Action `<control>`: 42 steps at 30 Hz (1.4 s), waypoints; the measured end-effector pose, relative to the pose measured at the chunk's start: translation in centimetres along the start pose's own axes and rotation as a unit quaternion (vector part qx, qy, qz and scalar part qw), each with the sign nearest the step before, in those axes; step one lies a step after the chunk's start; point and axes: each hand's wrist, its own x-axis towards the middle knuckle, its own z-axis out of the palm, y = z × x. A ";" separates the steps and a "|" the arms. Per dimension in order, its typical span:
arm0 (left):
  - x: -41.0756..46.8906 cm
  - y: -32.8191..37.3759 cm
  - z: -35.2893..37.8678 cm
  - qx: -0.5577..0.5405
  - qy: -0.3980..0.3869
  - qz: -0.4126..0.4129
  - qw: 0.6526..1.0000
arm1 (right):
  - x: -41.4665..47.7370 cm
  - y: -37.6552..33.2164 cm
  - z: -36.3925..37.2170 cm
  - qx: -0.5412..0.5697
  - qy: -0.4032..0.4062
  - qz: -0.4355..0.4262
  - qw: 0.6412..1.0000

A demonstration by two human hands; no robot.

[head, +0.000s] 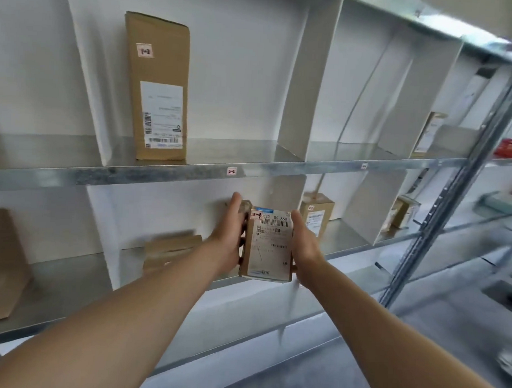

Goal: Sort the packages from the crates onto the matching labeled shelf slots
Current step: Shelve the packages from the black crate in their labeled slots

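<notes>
Package (pixel 268 244) upright at lower shelf (pixel 346 241) front lip; left hand (pixel 228 236) fingers curl round its left edge, right hand (pixel 305 243) cups the right side. Risks: early release tips it off; blurry tag invites wrong slot.

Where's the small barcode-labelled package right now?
Head view, centre: the small package is held between the left hand and right hand, before the lower shelf.

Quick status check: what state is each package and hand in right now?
Held package: upright, gripped between both hands at front of lower shelf.
Left hand: grips its left side.
Right hand: grips its right side.
Tall box: standing upright on upper shelf.
Small box: upright, next slot rightward.
</notes>
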 end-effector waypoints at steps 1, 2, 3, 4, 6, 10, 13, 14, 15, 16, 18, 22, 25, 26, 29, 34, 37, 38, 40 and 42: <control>0.7 0.3 1.3 0.005 -0.010 0.003 1.000 | 0.5 -0.4 -1.2 0.007 0.011 -0.005 1.000; 1.3 0.8 2.6 0.014 -0.023 0.006 1.000 | 0.9 -0.8 -2.3 0.014 0.024 -0.008 1.000; 1.6 1.4 3.9 0.020 -0.036 0.009 0.999 | 1.3 -1.3 -3.4 0.021 0.037 -0.013 0.999; 2.0 2.0 5.1 0.025 -0.047 0.012 0.999 | 1.6 -1.7 -4.4 0.027 0.046 -0.017 0.998; 3.2 3.0 7.1 0.033 -0.071 0.023 0.997 | 2.3 -2.6 -6.2 0.035 0.060 -0.029 0.997; 5.9 4.8 10.6 0.039 -0.117 0.041 0.992 | 3.4 -4.5 -9.1 0.036 0.096 -0.047 0.994; 7.2 6.2 12.9 0.044 -0.155 0.048 0.986 | 4.2 -5.5 -10.7 0.043 0.133 -0.063 0.988; 7.6 6.6 13.6 0.042 -0.163 0.049 0.984 | 4.6 -5.9 -11.2 0.046 0.141 -0.070 0.986; 8.0 7.1 14.2 0.039 -0.169 0.049 0.984 | 5.0 -6.2 -11.7 0.047 0.147 -0.074 0.985; 8.4 7.5 14.7 0.040 -0.176 0.049 0.982 | 5.4 -6.6 -12.2 0.047 0.150 -0.078 0.984; 9.1 8.3 15.6 0.048 -0.193 0.052 0.979 | 6.2 -7.2 -12.9 0.046 0.156 -0.086 0.983; 10.7 9.7 17.4 0.054 -0.218 0.059 0.973 | 7.8 -8.2 -14.1 0.063 0.183 -0.092 0.977; 12.3 10.6 18.7 0.041 -0.231 0.062 0.970 | 9.1 -9.2 -15.2 0.069 0.191 -0.099 0.974; 13.0 11.0 19.2 0.039 -0.233 0.065 0.969 | 9.7 -9.7 -15.7 0.065 0.191 -0.103 0.974; 14.9 12.3 20.6 0.039 -0.228 0.075 0.970 | 11.7 -11.3 -16.8 0.059 0.189 -0.114 0.974; 17.4 15.8 22.7 0.045 -0.207 0.110 0.971 | 16.3 -14.3 -18.5 0.068 0.172 -0.146 0.972; 19.0 17.7 23.8 0.045 -0.177 0.133 0.974 | 19.3 -16.2 -19.6 0.074 0.139 -0.161 0.974; 19.5 18.2 24.1 0.045 -0.163 0.138 0.976 | 20.4 -16.8 -19.9 0.079 0.127 -0.169 0.974; 20.2 19.2 24.6 0.042 -0.132 0.144 0.980 | 22.4 -17.9 -20.3 0.080 0.108 -0.181 0.974; 20.9 20.1 25.0 0.030 -0.098 0.152 0.983 | 24.2 -18.8 -20.5 0.079 0.078 -0.187 0.976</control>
